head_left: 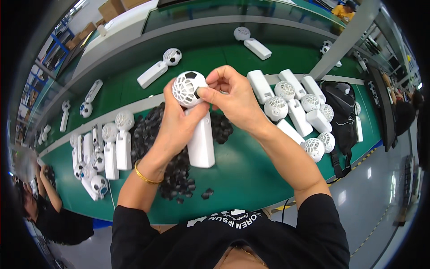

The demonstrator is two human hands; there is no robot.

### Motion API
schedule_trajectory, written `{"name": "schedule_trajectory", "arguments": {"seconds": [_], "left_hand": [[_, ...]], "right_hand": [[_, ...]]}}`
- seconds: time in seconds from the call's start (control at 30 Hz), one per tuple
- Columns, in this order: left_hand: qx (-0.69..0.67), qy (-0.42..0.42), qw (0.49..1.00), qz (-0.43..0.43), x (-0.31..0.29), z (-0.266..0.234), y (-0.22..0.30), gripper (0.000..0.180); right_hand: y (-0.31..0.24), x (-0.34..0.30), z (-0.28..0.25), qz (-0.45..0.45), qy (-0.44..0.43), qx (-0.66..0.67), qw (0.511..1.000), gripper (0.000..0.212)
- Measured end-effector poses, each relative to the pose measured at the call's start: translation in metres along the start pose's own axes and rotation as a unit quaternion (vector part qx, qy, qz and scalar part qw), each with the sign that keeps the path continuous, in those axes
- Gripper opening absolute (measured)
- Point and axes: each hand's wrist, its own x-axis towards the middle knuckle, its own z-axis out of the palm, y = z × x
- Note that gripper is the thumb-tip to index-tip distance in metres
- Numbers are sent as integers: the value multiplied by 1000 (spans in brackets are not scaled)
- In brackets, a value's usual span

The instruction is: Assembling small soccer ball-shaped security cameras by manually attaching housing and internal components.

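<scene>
Upright in front of me is a white handheld fan (201,145) whose round head (184,88) is patterned like a football, with a white grille and black patches. My left hand (176,123) is closed around the fan just below and beside the head. At the head's right side my right hand (233,96) is pinched, its thumb against a black pentagon piece (196,92); the curled fingers partly hide the contact. Under and around my left forearm lies a heap of loose black pentagon pieces (177,177) on the green table.
White fans with ball heads stand close together at the left (124,150) and lie grouped at the right (299,117). Beyond a rail, more fans (152,74) lie on a green belt (206,56). A black backpack (339,105) sits right; a co-worker (51,210) is at far left.
</scene>
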Motion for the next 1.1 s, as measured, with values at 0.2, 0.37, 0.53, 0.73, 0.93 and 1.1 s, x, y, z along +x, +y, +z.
{"name": "schedule_trajectory", "arguments": {"seconds": [0.2,0.37,0.53,0.73,0.93,1.1], "left_hand": [[171,-56,984,10,116,-5,-21,80],[294,-59,953,39,209,7,-61,79],[409,-53,902,131,234,4,-119,68],[438,-93,882,147,162,-12,-89,55],[209,-102,971,54,106,-59,-32,52],[72,-43,996,-32,55,-69,29,66]], "right_hand": [[43,83,-78,0,47,-203,978,52],[83,136,-166,64,208,-532,818,53],[112,147,-203,237,181,-579,759,56],[141,144,-243,189,155,-652,718,45],[103,159,-264,-35,161,-672,722,52],[-32,91,-176,-88,46,-429,898,39]]}}
